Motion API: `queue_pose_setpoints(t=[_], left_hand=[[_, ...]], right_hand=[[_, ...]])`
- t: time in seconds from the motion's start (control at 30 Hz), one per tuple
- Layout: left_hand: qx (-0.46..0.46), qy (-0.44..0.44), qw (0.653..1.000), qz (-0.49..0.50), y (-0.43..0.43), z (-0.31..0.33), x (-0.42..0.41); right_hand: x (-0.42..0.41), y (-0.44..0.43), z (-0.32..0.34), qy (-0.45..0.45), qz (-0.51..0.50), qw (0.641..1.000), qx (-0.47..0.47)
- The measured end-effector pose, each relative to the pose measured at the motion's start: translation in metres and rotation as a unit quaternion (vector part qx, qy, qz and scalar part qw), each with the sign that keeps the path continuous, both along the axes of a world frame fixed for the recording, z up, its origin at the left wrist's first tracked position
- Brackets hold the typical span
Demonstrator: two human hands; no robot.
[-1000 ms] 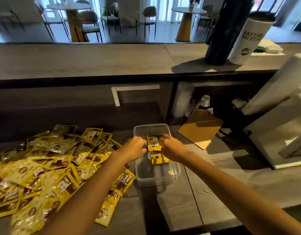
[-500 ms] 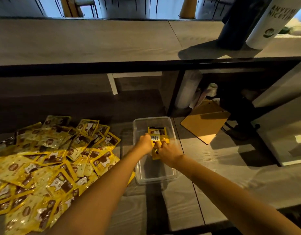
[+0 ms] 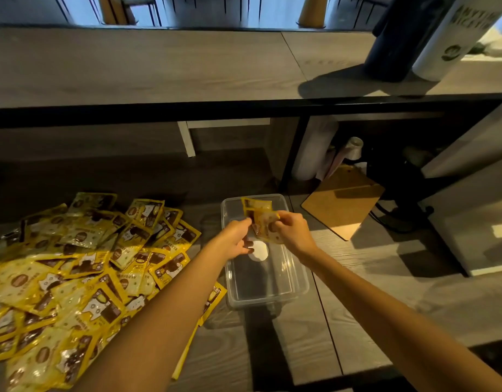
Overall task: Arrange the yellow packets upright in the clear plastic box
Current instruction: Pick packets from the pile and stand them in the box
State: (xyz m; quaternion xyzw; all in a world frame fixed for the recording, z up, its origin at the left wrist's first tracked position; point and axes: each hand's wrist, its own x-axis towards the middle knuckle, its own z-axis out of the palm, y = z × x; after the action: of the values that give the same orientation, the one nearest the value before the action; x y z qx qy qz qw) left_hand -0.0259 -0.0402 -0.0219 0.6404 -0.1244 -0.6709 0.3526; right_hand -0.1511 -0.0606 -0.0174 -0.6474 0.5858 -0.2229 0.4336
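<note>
The right hand [image 3: 292, 233] is pinching a yellow packet [image 3: 263, 226] by its right edge, holding it tilted over the far half of the box [image 3: 298, 281]. The left hand [image 3: 238, 236] is curling its fingers against the packet's left edge; whether it is gripping cannot be told. A second packet [image 3: 256, 204] is standing against the box's far wall. The pile [image 3: 88, 264] is lying on the worktop [image 3: 371, 292] left of the box, its brown print too small to read. A clipboard [image 3: 343, 202] is lying to the right. On the upper counter a white tube [image 3: 456, 32] is showing blurred capitals beginning "ANYTI".
</note>
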Motion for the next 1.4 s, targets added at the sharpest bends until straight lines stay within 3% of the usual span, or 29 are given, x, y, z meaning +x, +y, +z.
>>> queue_pose_setpoints(t=[0.1,0.2,0.33,0.43,0.6,0.73,0.9,1.07,1.2,1.3,1.4], left_hand=[[-0.018,0.098,0.994,0.04,0.004,0.007,0.006],[-0.05,0.109,0.985,0.123,0.006,0.011,0.01],[-0.104,0.036,0.984,0.143,0.008,0.016,0.015],[-0.134,-0.043,0.983,0.122,0.013,0.024,0.018],[-0.197,-0.167,0.966,-0.007,0.026,0.032,0.018],[-0.213,-0.257,0.941,-0.051,0.031,0.034,0.014],[-0.24,-0.284,0.924,-0.087,0.035,0.031,0.013],[-0.271,-0.258,0.896,-0.238,0.045,0.032,0.011],[-0.266,-0.233,0.886,-0.3,0.06,0.021,0.006],[-0.247,-0.254,0.877,-0.324,0.069,0.015,0.005],[-0.244,-0.322,0.825,-0.395,0.073,0.019,0.007]], right_hand=[[-0.003,0.004,0.013,-0.173,-0.049,0.975,0.131],[-0.008,0.007,0.019,-0.213,-0.002,0.963,0.167],[-0.018,0.008,0.023,-0.243,0.054,0.943,0.222],[-0.021,0.007,0.022,-0.285,0.033,0.922,0.261],[-0.02,0.008,0.019,-0.265,-0.063,0.944,0.184],[-0.021,0.006,0.023,-0.261,-0.124,0.947,0.139],[-0.03,0.005,0.026,-0.203,-0.118,0.967,0.101],[-0.038,0.009,0.028,-0.096,0.019,0.995,0.024],[-0.038,0.017,0.03,0.033,0.174,0.984,0.004],[-0.035,0.023,0.027,0.121,0.22,0.968,-0.009],[-0.034,0.027,0.022,0.158,0.218,0.963,-0.012]])
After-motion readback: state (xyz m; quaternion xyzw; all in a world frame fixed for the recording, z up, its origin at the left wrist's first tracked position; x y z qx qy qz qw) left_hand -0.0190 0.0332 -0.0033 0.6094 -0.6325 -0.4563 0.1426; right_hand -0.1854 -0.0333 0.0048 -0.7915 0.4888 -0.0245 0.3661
